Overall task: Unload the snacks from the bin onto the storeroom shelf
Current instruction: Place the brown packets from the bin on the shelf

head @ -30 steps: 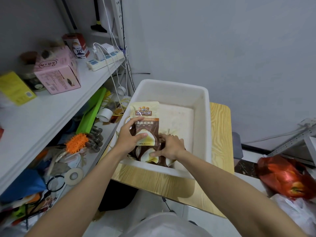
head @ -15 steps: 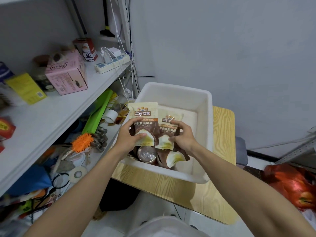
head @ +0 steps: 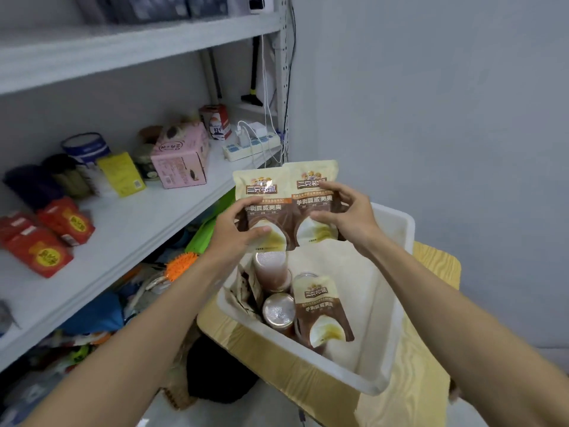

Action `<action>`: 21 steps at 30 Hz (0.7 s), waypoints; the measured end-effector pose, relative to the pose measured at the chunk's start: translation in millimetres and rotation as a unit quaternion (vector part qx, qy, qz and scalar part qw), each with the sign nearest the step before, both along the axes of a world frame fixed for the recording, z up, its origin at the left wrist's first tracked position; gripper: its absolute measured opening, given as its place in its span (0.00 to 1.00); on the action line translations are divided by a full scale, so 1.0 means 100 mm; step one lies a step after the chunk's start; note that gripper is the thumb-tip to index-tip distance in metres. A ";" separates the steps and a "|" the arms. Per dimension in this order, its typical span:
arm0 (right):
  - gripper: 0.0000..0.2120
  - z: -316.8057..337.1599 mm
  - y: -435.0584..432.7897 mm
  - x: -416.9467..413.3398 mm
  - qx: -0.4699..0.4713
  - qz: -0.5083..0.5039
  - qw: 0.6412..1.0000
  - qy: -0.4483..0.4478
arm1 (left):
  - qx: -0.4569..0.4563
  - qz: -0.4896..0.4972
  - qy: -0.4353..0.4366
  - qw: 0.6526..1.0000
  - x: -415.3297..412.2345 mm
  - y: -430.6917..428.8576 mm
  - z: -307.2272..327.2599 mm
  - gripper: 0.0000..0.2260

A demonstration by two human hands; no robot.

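Snack pouch point(head: 323, 312), cream above and brown below, leans face-up in the near end of the white bin point(head: 397, 303), closest to the camera. Just beside it, on its left, stand two jars point(head: 278, 312) with shiny lids, and the edge of a brown packet point(head: 246, 291) rests against the bin's left wall. The bin sits on a light wooden table point(head: 431, 266).

Both bare forearms reach forward over the bin. The left hand point(head: 234, 232) pinches the left pouch point(head: 261, 192) at its lower left, with the thumb across the printed front and the fingers behind. The right hand point(head: 348, 217) has its fingers and thumb curled round the right edge of the right pouch point(head: 311, 180). The two pouches are held upright in the air, side by side with their inner edges meeting and their fronts toward the camera. They are above the bin's far-left part and just beside the front edge of the shelf point(head: 138, 223).

On that white shelf, red packets point(head: 52, 235) lie at the left. Farther back are a yellow box point(head: 121, 174) and a pink box point(head: 181, 158), with dark canisters behind them. A red-and-white carton point(head: 217, 121) and a white power strip point(head: 252, 144) with plugs in it sit at the far end. An orange spiky ball point(head: 181, 265) shows on the cluttered level below.
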State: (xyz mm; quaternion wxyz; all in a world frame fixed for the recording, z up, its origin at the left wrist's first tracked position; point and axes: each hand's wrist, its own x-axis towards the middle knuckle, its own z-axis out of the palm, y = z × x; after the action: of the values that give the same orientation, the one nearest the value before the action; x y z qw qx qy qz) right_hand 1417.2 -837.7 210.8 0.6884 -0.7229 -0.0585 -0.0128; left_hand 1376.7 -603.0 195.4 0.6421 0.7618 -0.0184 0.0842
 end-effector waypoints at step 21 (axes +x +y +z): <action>0.29 1.59 2.92 -1.42 0.034 0.232 0.954 -0.186 | 0.086 0.262 -0.132 0.952 -2.40 2.32 1.62 0.23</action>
State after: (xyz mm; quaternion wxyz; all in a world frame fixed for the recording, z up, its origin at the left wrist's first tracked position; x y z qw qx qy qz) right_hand 1275.6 -546.2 370.0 0.6733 -0.6506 -0.3512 0.0114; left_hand 1136.8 -370.5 357.7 0.5210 0.7745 0.0900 0.3472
